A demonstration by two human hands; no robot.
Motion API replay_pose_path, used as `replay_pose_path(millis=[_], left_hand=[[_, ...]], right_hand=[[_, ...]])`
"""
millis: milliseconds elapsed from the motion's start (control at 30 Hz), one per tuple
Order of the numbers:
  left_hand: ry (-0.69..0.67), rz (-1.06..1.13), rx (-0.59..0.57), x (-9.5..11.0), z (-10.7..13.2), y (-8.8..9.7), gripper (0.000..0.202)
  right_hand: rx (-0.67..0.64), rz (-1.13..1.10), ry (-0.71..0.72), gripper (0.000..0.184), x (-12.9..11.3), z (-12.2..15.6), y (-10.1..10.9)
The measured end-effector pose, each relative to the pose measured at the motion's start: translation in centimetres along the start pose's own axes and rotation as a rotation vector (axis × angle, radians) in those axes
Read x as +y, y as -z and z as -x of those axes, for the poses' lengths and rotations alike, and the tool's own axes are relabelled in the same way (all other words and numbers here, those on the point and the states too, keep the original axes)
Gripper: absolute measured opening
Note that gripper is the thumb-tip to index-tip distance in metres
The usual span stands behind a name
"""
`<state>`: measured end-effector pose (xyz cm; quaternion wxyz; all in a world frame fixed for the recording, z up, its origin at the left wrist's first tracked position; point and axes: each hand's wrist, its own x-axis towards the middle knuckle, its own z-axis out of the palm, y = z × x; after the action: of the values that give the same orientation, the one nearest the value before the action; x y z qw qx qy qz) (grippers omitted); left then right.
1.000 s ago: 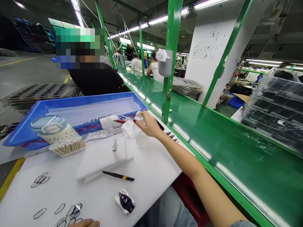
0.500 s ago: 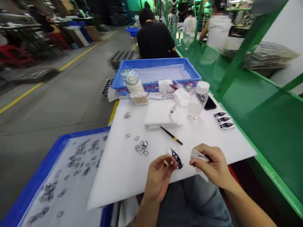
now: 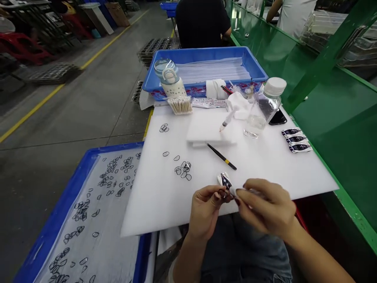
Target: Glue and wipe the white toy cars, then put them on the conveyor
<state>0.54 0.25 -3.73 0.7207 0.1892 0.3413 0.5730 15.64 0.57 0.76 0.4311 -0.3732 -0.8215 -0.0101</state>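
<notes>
White cloth [image 3: 233, 191] has moved in to the left hand [image 3: 204, 212], from well apart in the earlier frame.
Small dark ring [image 3: 223, 194], as far as it shows, sits above the near edge of the counter [image 3: 265, 173], left thumb and forefinger pinched together on it. Right hand [image 3: 266, 206]: fingers bunched, clamped on the cloth, tip up by the ring; contact too small to tell. My judgement: light pinch so the thin loop keeps its shape, cloth folded firm at the tip, both wrists steady. Packet [image 3: 225, 180] just beyond the fingertips; tweezers [image 3: 220, 156] past that; loose rings [image 3: 184, 169] off left.
</notes>
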Motion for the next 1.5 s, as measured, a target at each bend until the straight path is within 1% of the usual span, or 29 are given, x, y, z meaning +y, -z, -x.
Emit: replay_pose_path(millis=[67, 100, 167, 233, 300, 333, 400, 467, 500, 533, 600, 667, 767, 867, 1000, 1133, 1200, 1333, 1500], left_hand=[[-0.017, -0.003, -0.022, -0.1, 0.0, 0.0, 0.023], [-0.027, -0.013, -0.033, -0.1, 0.0, 0.0, 0.022], [-0.058, -0.04, -0.045, -0.2, 0.0, 0.0, 0.019], [-0.101, -0.071, -0.062, -0.2, 0.1, 0.1, 0.019], [-0.148, -0.117, -0.08, -0.2, 0.2, 0.2, 0.019], [-0.175, -0.162, -0.08, -0.1, 0.4, 0.4, 0.018], [-0.25, -0.329, -0.035, 0.1, 0.7, 0.8, 0.014], [-0.383, -0.591, 0.047, 0.1, 1.1, 1.1, 0.013], [-0.47, -0.742, 0.079, 0.1, 1.2, 1.3, 0.015], [-0.566, -0.892, 0.099, -0.1, 1.3, 1.4, 0.016], [-0.751, -1.148, 0.096, -0.4, 1.4, 1.4, 0.018], [-0.892, -1.306, 0.08, -0.9, 1.3, 1.2, 0.02], [-0.998, -1.418, 0.051, -1.6, 1.1, 1.0, 0.021], [-1.01, -1.489, 0.05, -2.0, 0.8, 0.9, 0.018], [-0.931, -1.497, 0.127, -1.8, 0.7, 0.8, 0.016], [-0.797, -1.421, 0.146, -1.2, 0.9, 0.8, 0.019], [-0.751, -1.399, 0.143, -1.0, 1.0, 1.0, 0.021], [-0.714, -1.408, 0.13, -1.0, 1.0, 1.2, 0.022], [-0.72, -1.408, 0.128, -0.9, 1.0, 1.2, 0.022]], right_hand=[[0.018, 0.008, 0.0, 0.009, 0.0, -0.2, 0.0], [0.003, -0.001, 0.014, 0.011, 0.0, -0.3, -0.2], [-0.066, -0.019, 0.051, 0.016, -0.2, -0.4, -0.4], [-0.126, -0.029, 0.061, 0.017, -0.1, -0.3, -0.2], [-0.122, -0.051, 0.006, 0.013, 0.3, 0.2, 0.7], [-0.089, -0.069, -0.058, 0.012, 0.7, 0.5, 1.2], [0.023, -0.129, -0.234, 0.017, 1.4, 1.1, 2.1], [0.08, -0.21, -0.413, 0.016, 2.1, 1.7, 2.2], [0.069, -0.247, -0.482, 0.014, 2.3, 2.0, 2.0], [0.026, -0.275, -0.539, 0.011, 2.4, 2.2, 1.6], [-0.077, -0.303, -0.609, 0.009, 2.5, 2.5, 0.6], [-0.131, -0.319, -0.636, 0.008, 2.4, 2.6, -0.3], [-0.199, -0.331, -0.657, 0.007, 2.5, 2.5, -1.0], [-0.273, -0.305, -0.636, 0.007, 2.7, 2.5, -1.3], [-0.331, -0.273, -0.601, 0.009, 2.9, 2.6, -1.4], [-0.34, -0.262, -0.612, 0.008, 2.9, 2.5, -1.4], [-0.342, -0.259, -0.622, 0.009, 2.9, 2.5, -1.5], [-0.351, -0.252, -0.623, 0.009, 2.9, 2.5, -1.6], [-0.348, -0.253, -0.636, 0.008, 2.7, 2.6, -1.7]])
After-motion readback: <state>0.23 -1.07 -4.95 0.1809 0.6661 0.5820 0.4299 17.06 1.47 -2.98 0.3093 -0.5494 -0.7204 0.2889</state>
